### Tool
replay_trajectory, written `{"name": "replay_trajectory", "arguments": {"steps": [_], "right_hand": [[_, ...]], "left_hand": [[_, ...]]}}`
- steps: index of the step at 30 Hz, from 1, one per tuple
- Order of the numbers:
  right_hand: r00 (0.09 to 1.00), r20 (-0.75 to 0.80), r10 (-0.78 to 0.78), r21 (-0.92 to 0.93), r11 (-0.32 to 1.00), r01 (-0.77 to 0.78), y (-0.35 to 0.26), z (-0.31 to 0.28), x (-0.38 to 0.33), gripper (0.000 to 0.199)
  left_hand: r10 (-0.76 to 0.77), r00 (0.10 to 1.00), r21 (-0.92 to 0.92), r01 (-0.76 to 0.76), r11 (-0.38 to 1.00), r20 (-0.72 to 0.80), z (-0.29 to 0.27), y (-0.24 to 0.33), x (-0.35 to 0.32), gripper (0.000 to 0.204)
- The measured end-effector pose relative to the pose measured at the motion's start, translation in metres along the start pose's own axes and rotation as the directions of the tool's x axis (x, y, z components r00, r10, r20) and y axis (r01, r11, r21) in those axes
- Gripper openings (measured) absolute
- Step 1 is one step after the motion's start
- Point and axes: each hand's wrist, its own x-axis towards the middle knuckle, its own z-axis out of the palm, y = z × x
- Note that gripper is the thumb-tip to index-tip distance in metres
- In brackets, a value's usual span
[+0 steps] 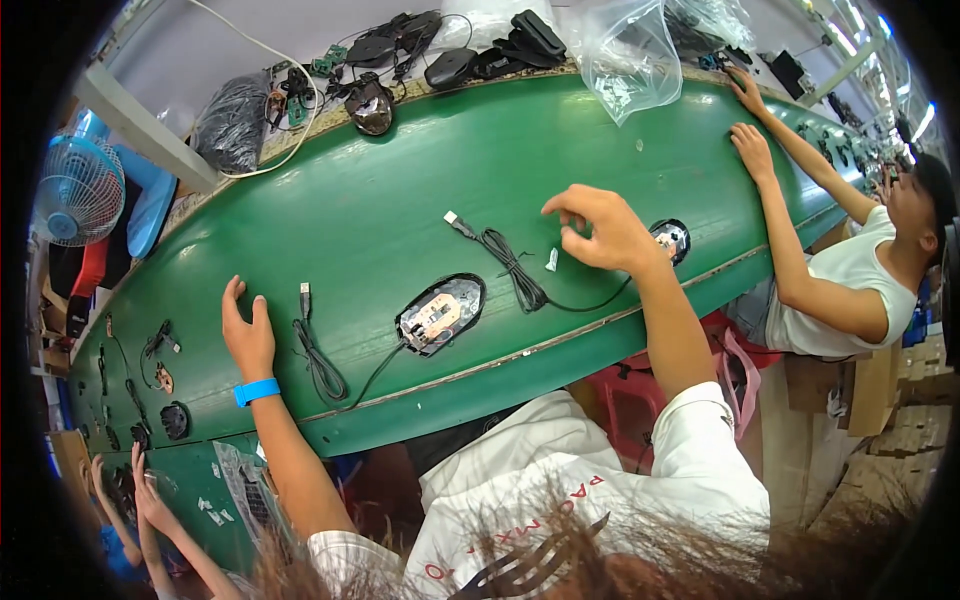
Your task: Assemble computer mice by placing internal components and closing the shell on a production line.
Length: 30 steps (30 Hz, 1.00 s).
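Observation:
My left hand is open over the green belt, thumb and fingers apart, holding nothing. Right of it lies a bundled black cable with a USB plug. That cable runs to an uncovered computer mouse, its circuit board showing. My right hand has loosely bent fingers, with a gap between thumb and forefinger and nothing visible in them. Just below its thumb sits a small white piece. A second uncovered mouse is partly hidden behind my right wrist; a coiled cable lies left of the wrist.
Along the far ledge are a clear plastic bag, a dark mouse shell and a black bag. A co-worker's hands rest at the right. More hands show at lower left, near mouse parts. A blue fan stands left.

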Motion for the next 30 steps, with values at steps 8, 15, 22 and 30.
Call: {"name": "replay_trajectory", "arguments": {"steps": [8, 15, 22, 30], "right_hand": [[0.939, 0.340, -0.039, 0.094, 0.996, 0.007, 0.005, 0.001, 0.000, 0.022], [0.976, -0.213, 0.054, 0.241, 0.971, -0.001, -0.010, 0.011, 0.005, 0.021], [0.923, -0.383, -0.044, 0.009, 0.999, 0.051, -0.009, 0.014, 0.010, 0.019], [0.971, -0.227, 0.074, -0.123, 0.987, -0.103, 0.004, 0.027, 0.008, 0.014]], "left_hand": [[0.075, 0.997, 0.051, -0.077, 0.996, 0.029, -0.007, 0.005, 0.002, 0.041], [0.102, 0.993, 0.066, -0.106, 0.992, 0.060, -0.015, 0.012, -0.001, 0.032], [0.187, 0.976, 0.104, -0.198, 0.975, 0.108, -0.021, 0.010, -0.005, 0.026], [0.202, 0.970, 0.087, -0.215, 0.973, 0.136, -0.018, 0.010, -0.006, 0.025]]}}
